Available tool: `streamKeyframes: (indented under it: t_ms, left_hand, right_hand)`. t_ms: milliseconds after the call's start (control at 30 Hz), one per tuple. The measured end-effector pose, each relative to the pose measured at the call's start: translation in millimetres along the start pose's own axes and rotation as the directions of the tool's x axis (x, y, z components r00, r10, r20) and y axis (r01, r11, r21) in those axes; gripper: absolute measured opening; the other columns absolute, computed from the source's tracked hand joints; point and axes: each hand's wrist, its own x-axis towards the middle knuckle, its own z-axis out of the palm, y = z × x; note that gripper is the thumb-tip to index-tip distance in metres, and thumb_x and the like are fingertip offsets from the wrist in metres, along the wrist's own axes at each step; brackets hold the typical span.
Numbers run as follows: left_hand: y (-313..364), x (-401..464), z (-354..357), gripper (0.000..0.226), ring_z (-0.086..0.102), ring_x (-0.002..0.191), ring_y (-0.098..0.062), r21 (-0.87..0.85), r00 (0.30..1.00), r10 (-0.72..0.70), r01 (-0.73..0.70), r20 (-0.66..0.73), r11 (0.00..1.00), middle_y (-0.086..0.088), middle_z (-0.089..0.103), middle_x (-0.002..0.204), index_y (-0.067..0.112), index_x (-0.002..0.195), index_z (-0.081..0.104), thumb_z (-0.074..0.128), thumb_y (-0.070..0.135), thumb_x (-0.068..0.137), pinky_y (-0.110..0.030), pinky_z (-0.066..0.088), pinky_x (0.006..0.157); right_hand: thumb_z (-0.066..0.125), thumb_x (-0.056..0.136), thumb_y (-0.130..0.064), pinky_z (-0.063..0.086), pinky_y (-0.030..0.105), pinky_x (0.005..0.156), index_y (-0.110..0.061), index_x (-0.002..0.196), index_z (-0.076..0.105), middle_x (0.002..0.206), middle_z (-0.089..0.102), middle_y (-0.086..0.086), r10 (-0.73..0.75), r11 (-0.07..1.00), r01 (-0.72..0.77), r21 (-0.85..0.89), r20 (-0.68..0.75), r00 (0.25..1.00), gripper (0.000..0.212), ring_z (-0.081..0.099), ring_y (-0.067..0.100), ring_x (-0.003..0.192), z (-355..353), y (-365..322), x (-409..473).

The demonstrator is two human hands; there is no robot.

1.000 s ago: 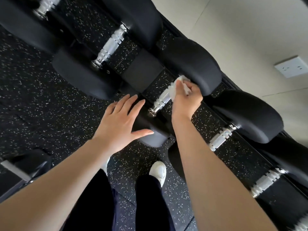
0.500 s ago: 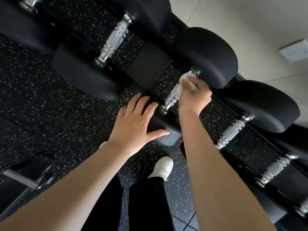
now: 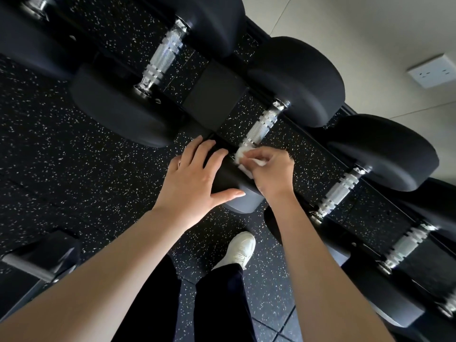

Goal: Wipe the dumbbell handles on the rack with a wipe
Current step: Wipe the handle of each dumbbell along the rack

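Note:
Black dumbbells with knurled chrome handles lie side by side on a dark rack [image 3: 217, 95]. My right hand [image 3: 271, 171] pinches a crumpled white wipe [image 3: 240, 154] against the near end of the middle dumbbell's handle [image 3: 262, 127]. The rest of that handle shows bare and shiny above the wipe. My left hand [image 3: 195, 178] rests with straight, spread fingers on the near black head [image 3: 237, 193] of the same dumbbell. Another handle [image 3: 164, 58] lies to the upper left, and two more handles [image 3: 340, 191] [image 3: 404, 245] lie to the right.
Speckled black rubber floor [image 3: 61, 169] spreads under and left of the rack. A pale wall with a white socket [image 3: 433, 70] stands behind the rack. My white shoe [image 3: 240, 248] and dark trouser legs are below. A blurred dark piece of equipment [image 3: 37, 262] sits at lower left.
My right hand has slid the wipe down the handle from its far end, by the big head, to its near end. My left hand has settled onto the near dumbbell head.

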Motion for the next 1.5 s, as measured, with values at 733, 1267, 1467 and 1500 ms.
streamKeyframes:
  t_ms: [733,1267,1467,1500]
  left_hand:
    - [2,-1,4,0.078,0.032,0.137,-0.029,-0.011,1.000,-0.016,0.017,0.008,1.000,-0.007,0.044,0.139,0.016,0.131,0.048,0.036,0.072,0.078,-0.051,0.041,0.096]
    - [3,-2,5,0.075,0.036,0.135,-0.031,-0.002,1.000,-0.009,0.009,-0.021,1.000,-0.008,0.046,0.138,0.015,0.129,0.047,0.040,0.069,0.079,-0.050,0.043,0.091]
    - [3,-2,6,0.075,0.035,0.135,-0.031,-0.008,0.999,-0.011,0.011,-0.033,1.000,-0.008,0.045,0.138,0.015,0.130,0.046,0.041,0.069,0.077,-0.050,0.042,0.092]
    - [3,-1,6,0.075,0.035,0.135,-0.030,-0.011,0.999,-0.012,0.012,-0.035,1.000,-0.007,0.045,0.138,0.016,0.130,0.046,0.041,0.069,0.077,-0.050,0.042,0.092]
  right_hand:
    - [0.068,0.082,-0.001,0.054,0.040,0.089,-0.020,0.076,0.064,0.095,0.067,0.003,0.230,0.796,-0.030,0.604,-0.257,0.939,0.020,0.064,0.024,0.099,-7,2,36]
    - [0.065,0.084,-0.002,0.050,0.019,0.075,-0.021,0.074,0.061,0.081,0.065,-0.001,0.340,0.685,0.068,0.725,-0.400,0.851,0.022,0.063,0.010,0.078,2,0,67]
    - [0.061,0.085,0.005,0.051,0.011,0.064,-0.011,0.080,0.061,0.082,0.063,0.002,0.356,0.542,0.025,0.840,-0.257,0.898,0.017,0.061,0.007,0.071,2,4,75]
    - [0.060,0.085,0.006,0.052,0.012,0.066,-0.011,0.080,0.061,0.081,0.063,0.002,0.350,0.525,0.024,0.851,-0.242,0.905,0.017,0.061,0.007,0.070,3,5,76]
